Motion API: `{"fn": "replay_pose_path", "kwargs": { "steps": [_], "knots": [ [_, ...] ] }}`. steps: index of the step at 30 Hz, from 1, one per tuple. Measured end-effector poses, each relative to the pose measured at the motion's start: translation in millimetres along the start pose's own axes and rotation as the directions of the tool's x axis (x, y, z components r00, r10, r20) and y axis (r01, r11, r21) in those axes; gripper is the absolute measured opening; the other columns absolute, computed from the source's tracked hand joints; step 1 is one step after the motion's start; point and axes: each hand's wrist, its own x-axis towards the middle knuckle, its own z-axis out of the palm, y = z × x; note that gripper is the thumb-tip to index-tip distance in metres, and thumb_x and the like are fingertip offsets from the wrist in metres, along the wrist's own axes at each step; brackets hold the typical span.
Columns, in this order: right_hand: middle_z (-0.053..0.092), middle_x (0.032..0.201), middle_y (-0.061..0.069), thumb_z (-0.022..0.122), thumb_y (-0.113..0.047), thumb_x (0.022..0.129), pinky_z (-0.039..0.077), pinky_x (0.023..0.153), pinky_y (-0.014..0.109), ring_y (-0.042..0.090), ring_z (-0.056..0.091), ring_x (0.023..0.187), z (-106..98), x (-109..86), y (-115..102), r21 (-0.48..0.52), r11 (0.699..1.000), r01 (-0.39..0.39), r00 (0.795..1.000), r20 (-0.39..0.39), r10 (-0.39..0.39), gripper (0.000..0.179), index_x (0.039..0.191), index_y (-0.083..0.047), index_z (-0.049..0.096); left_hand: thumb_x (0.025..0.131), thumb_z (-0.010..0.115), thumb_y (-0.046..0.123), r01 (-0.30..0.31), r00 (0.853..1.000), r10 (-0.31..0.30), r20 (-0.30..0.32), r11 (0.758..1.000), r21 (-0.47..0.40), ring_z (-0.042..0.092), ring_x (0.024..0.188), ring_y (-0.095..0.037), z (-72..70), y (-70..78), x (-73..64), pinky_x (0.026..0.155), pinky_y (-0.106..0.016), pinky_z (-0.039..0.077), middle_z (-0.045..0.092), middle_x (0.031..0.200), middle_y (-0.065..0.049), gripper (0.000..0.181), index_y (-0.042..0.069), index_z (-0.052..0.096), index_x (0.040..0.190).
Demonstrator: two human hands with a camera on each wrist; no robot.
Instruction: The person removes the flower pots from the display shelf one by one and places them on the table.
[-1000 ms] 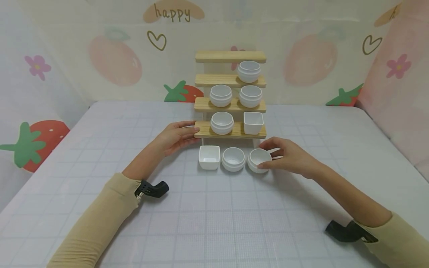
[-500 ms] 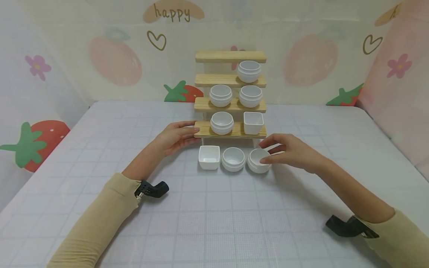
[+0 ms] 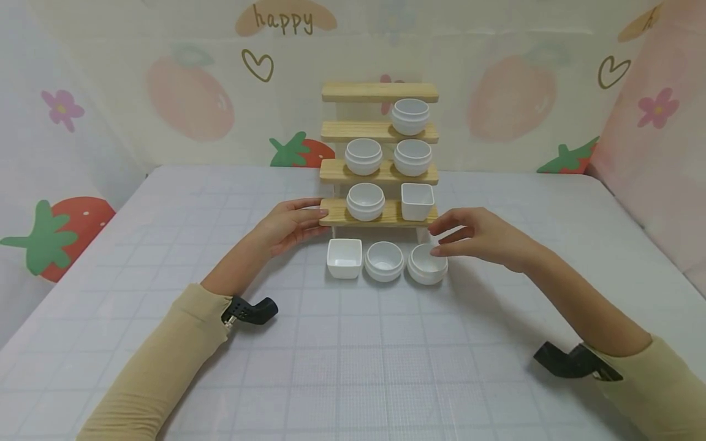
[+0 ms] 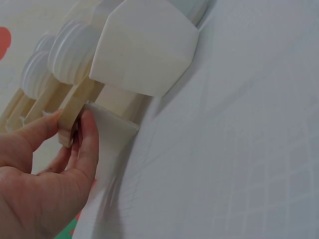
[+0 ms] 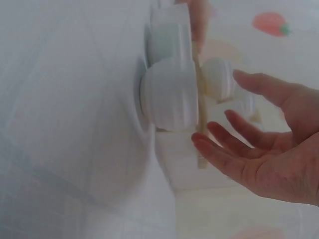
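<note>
A stepped wooden shelf [image 3: 380, 93] stands at the back centre, and small white bowls sit on its lower boards. The left hand [image 3: 290, 225] pinches the left end of the lowest board [image 4: 75, 107] between thumb and fingers. On the table in front are a square bowl [image 3: 344, 259], a middle round bowl [image 3: 384, 262] and a right round bowl [image 3: 427, 265]. The right hand [image 3: 485, 240] hovers just above and right of that last bowl, fingers loosely bent and apart. Nothing is between its fingers [image 5: 219, 154] in the right wrist view.
On the lowest board sit a round bowl [image 3: 366, 202] and a square bowl [image 3: 417, 202]. Two round bowls share the board above, and one [image 3: 410, 117] is higher up on the right. A patterned cloth wall [image 3: 353, 49] rises behind the white gridded table [image 3: 353, 367].
The right hand has let go of the right round bowl and risen up and slightly to the right. The bowl stays where it was. The left hand has not moved.
</note>
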Motion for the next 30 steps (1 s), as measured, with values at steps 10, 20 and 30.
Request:
{"fn": "replay_pose_path", "kwargs": {
  "steps": [10,20,30],
  "knots": [
    [0.066,0.133,0.019,0.077,-0.015,0.098,0.058,0.092,0.022,0.022,0.07,0.111,-8.3,2.8,-3.6,-0.018,1.0,0.021,1.0,0.003,-0.021,0.042,0.133,0.004,0.063,0.109,0.053,0.001,0.01,1.0,-0.01,-0.005,1.0,-0.002,0.068,0.102,-0.014,0.2,0.7,0.5,0.109,-0.033,0.056,0.038,0.162,-0.026,0.06,-0.003,0.029,0.164],
    [0.068,0.129,0.015,0.075,-0.012,0.099,0.06,0.089,0.019,0.013,0.069,0.103,-15.5,6.6,-7.3,0.009,1.0,0.029,1.0,-0.009,-0.029,0.038,0.131,0.005,0.064,0.109,0.053,0.0,0.0,1.0,0.0,0.006,1.0,-0.002,0.069,0.1,-0.013,-0.2,0.6,0.4,0.112,-0.035,0.054,0.038,0.162,-0.027,0.06,-0.004,0.028,0.164],
    [0.069,0.124,0.014,0.072,-0.012,0.1,0.063,0.09,0.023,0.011,0.071,0.102,-24.7,10.0,-14.5,0.018,0.999,0.042,0.999,-0.01,-0.042,0.036,0.13,0.006,0.064,0.109,0.053,0.001,0.008,1.0,-0.008,0.002,1.0,0.001,0.065,0.113,-0.019,0.0,0.6,-0.7,0.106,-0.031,0.058,0.035,0.163,-0.026,0.061,-0.003,0.027,0.164]
  ]
}}
